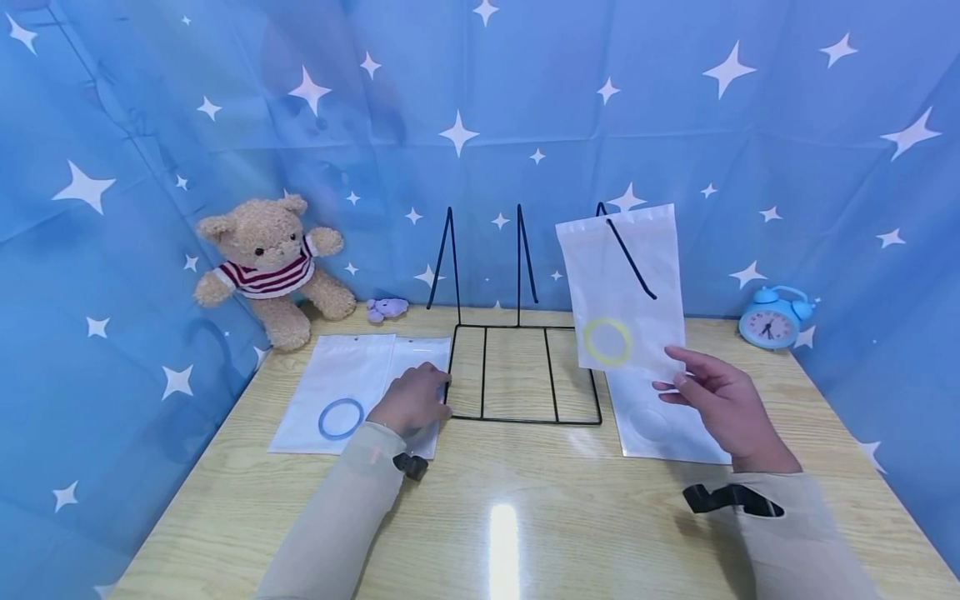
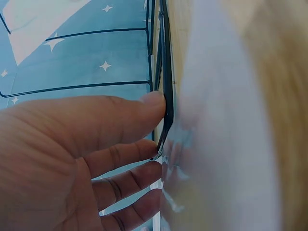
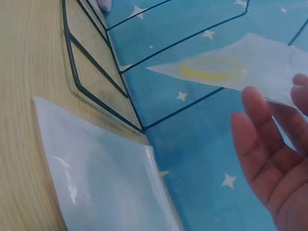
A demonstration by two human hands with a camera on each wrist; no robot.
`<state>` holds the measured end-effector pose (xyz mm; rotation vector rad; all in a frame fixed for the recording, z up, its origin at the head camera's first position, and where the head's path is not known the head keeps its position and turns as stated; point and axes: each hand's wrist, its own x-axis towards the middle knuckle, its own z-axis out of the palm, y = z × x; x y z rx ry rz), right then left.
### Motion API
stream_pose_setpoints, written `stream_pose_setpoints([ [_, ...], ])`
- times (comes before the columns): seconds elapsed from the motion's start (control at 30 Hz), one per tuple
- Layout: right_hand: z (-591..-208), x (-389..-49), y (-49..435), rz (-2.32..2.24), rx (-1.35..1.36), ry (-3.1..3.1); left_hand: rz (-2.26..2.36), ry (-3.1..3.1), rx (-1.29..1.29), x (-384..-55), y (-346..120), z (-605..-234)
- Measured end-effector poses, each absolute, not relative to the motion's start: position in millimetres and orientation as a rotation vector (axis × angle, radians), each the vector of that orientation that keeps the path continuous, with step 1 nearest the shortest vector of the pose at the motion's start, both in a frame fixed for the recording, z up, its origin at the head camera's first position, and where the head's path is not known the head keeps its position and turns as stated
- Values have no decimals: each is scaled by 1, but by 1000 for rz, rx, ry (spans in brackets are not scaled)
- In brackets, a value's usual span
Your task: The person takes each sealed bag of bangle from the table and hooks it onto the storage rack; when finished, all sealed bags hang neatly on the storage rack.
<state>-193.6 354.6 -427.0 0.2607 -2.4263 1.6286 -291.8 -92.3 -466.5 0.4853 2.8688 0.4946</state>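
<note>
Pouch and rack are pinched by right and left hands at wooden table before starry curtain.

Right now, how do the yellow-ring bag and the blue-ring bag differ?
The yellow-ring bag hangs roughly upright, slightly tilted, on the right prong of the wire rack; the blue-ring bag lies flat on the table.
The yellow-ring bag is by the right hand; the blue-ring bag is beside the left hand.
Both are white, each with one ring toward its lower end.
</note>
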Motion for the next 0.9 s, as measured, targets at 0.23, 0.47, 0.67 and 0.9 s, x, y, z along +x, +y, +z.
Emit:
stream_pose_setpoints([
  [0.23, -431, -197, 351, 1642, 231, -2446, 497, 2867, 480, -292, -92, -466],
  [0.47, -432, -200, 349, 1645, 256, -2473, 493, 2870, 483, -291, -92, -466],
  [0.67, -434, -201, 347, 1682, 269, -2469, 498, 2869, 489, -291, -92, -466],
  [0.9, -437, -202, 352, 1667, 256, -2506, 497, 2875, 493, -291, -92, -466],
])
